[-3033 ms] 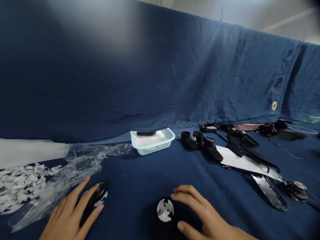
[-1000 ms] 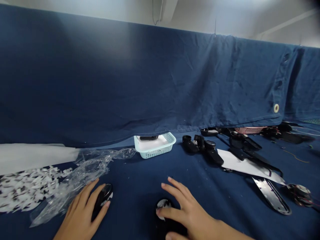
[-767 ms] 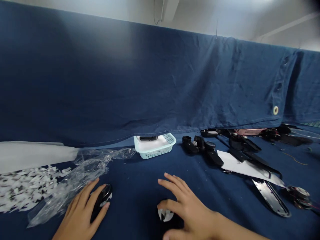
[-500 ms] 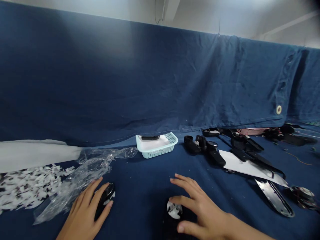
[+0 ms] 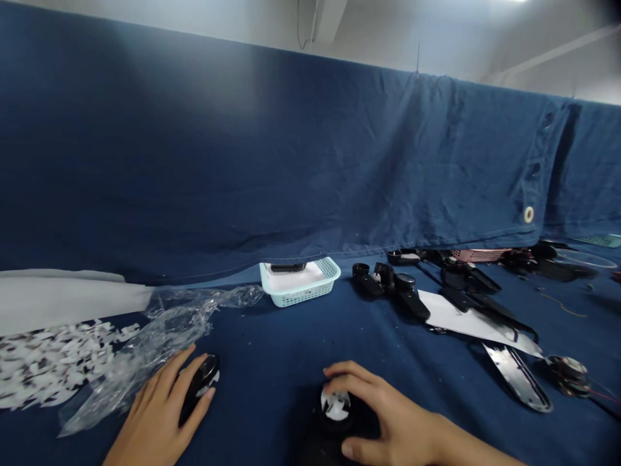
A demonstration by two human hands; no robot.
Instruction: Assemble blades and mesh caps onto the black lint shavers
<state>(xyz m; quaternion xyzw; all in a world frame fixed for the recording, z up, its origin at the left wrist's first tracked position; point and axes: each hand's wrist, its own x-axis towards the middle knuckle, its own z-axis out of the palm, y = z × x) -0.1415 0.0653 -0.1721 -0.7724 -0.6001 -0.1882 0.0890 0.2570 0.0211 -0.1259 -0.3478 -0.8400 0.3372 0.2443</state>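
Observation:
On the left, my left hand [image 5: 162,404] is closed around a black plastic part [image 5: 206,375] with a glossy rounded end; its lower portion is hidden under my palm. Toward the middle, a second black part [image 5: 334,424] rests on the blue cloth, its round end carrying white scraps [image 5: 336,404]. My right hand [image 5: 381,414] arches over that end from the right. Its fingers are bent and the thumb stands apart from them. The forefinger reaches the edge of the round end; whether it presses there I cannot tell.
Crumpled clear plastic [image 5: 160,353] and a pile of white scraps [image 5: 53,362] lie left. A pale blue basket [image 5: 303,296] stands ahead below the hanging blue curtain [image 5: 291,155]. Several black parts [image 5: 410,301], a white sheet [image 5: 446,314] and a silvery-lined shell [image 5: 519,378] lie right.
The fingers of my right hand have bent inward and come lower over the round end. My left hand keeps its hold. The whole view has shifted slightly.

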